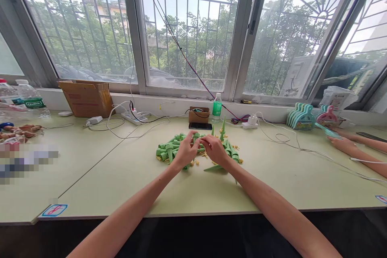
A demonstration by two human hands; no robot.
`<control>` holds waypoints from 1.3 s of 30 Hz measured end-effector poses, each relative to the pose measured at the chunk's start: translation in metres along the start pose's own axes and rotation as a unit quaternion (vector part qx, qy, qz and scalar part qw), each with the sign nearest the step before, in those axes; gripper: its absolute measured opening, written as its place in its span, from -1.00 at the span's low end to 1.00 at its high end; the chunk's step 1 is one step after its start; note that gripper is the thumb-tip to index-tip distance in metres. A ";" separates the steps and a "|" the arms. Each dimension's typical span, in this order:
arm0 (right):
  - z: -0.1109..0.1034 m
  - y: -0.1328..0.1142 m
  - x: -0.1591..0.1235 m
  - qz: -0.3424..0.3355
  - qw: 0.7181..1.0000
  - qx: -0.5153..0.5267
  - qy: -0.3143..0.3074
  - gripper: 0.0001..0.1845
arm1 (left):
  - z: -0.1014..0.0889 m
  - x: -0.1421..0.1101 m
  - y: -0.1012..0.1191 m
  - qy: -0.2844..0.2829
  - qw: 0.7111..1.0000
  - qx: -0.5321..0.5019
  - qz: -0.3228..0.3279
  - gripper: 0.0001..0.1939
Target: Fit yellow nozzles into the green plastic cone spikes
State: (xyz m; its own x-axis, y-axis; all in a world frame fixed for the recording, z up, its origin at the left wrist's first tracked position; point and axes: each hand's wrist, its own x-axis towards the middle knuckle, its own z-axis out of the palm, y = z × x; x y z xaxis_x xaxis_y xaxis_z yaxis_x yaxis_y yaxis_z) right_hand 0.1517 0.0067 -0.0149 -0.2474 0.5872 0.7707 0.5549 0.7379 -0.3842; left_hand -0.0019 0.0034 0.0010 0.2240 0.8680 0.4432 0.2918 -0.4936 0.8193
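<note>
A heap of green plastic cone-shaped pieces (169,149) with small yellow bits (238,160) lies on the pale green table (121,177). My left hand (185,152) and my right hand (214,149) meet over the heap. Both pinch one green piece (196,136) between their fingertips. A flat green spike (213,167) lies just under my right wrist. Two slim green cones (223,125) stand upright behind the heap.
Behind the heap are a black phone (200,126), a small brown box (199,114) and a green-label bottle (216,108). A cardboard box (87,97), a power strip (134,117) and cables lie left. Another person's hand (341,144) rests at far right.
</note>
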 end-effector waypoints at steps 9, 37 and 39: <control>-0.001 0.000 0.000 -0.002 1.000 -0.004 -0.006 -0.69 | 0.000 -0.001 0.003 -0.007 1.000 0.007 -0.006 -0.67; 0.002 0.002 -0.001 -0.003 1.000 0.015 -0.010 -0.74 | -0.002 -0.001 0.004 -0.017 1.000 0.024 -0.009 -0.65; 0.002 0.002 -0.001 -0.003 1.000 0.015 -0.010 -0.74 | -0.001 0.000 0.004 -0.016 1.000 0.025 -0.009 -0.66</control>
State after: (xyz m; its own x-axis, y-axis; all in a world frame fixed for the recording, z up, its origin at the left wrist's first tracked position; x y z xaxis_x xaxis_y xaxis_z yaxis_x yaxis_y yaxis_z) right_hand 0.1522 0.0082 -0.0178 -0.2669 0.5890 0.7628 0.5295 0.7510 -0.3945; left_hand -0.0021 0.0013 0.0046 0.2483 0.8748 0.4160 0.3419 -0.4810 0.8073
